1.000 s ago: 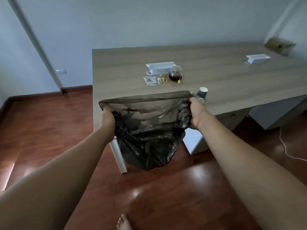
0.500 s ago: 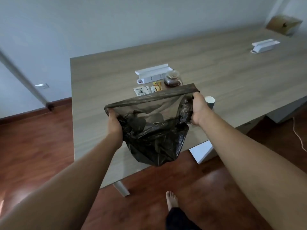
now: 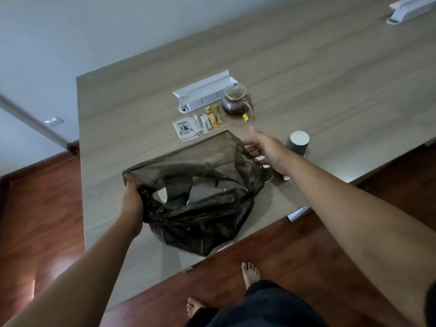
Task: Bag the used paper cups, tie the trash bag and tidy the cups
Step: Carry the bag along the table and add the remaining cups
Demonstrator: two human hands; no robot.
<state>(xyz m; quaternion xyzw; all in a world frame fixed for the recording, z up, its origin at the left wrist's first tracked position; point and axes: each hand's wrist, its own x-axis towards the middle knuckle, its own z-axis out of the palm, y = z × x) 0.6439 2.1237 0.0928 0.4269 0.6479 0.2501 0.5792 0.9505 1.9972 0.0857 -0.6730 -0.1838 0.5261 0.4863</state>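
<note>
Trash bag: thin, limp, light film; best held at the rim. Left hand fingers clamp the rim; right hand fingers spread, empty. Paper cup: light, crushable.

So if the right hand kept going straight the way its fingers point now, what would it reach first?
The right hand is open, its fingers aimed up-table. On that line the glass teapot looks nearest, its yellow tea tag first. The paper cup stands off to the right of that line. Depth is uncertain from one view.
</note>
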